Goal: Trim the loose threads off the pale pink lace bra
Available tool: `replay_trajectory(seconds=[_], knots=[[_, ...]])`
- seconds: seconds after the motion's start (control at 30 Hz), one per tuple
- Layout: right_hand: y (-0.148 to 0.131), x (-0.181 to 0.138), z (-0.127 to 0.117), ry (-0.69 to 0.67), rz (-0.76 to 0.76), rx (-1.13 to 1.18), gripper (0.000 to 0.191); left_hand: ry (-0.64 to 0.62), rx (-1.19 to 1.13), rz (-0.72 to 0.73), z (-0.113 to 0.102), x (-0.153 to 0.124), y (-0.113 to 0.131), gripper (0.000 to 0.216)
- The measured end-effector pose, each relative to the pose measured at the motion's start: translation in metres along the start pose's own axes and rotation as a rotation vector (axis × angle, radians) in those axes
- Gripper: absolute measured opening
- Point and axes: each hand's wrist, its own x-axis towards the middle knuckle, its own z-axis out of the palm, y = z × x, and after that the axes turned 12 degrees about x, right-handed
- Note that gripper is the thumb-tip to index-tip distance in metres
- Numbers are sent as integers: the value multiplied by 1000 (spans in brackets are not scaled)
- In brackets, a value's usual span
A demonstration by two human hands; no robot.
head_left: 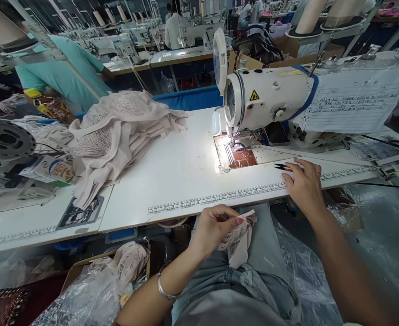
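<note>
My left hand (216, 228) pinches a small piece of pale pink lace fabric (242, 240) between thumb and fingers, above my lap and just off the table's front edge. A strip of the fabric hangs down from the pinch. On the table's right part, my right hand (304, 183) has its fingers closed around small dark thread snips (282, 167). Their points face left, toward the needle area, and the hand covers most of the handle. Behind stands a white sewing machine (267, 97), its lamp lighting the needle plate (242, 159).
A heap of pale pink lace garments (117, 131) lies on the table's left side. A printed ruler (216, 198) runs along the front edge. Below left, a box (80, 271) holds plastic and lace pieces. Another person in a teal shirt (66, 68) is beyond the table.
</note>
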Motion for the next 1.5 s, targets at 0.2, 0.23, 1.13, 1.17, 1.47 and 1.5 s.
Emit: replay_trajectory(seconds=[0.2,0.23,1.13,1.17,1.47,1.5], knots=[[30,13,6,-5,24,-11,23,10,-95,-29,-3,6,-3,39],[25,10,6,13,34,-1,24,18,-102,-36,-3,7,-3,39],[-113,-78,24,-474,337,887,32,48,-149,-23,-5,5,3,38],[-113,-78,25,-479,339,886,31,42,-150,-26,-5,5,2,38],[-116,-78,25,-334,390,972,29,48,-139,-8,-1,4,-1,43],[-117,-77,25,-329,397,968,30,45,-126,0,0,4,-2,42]])
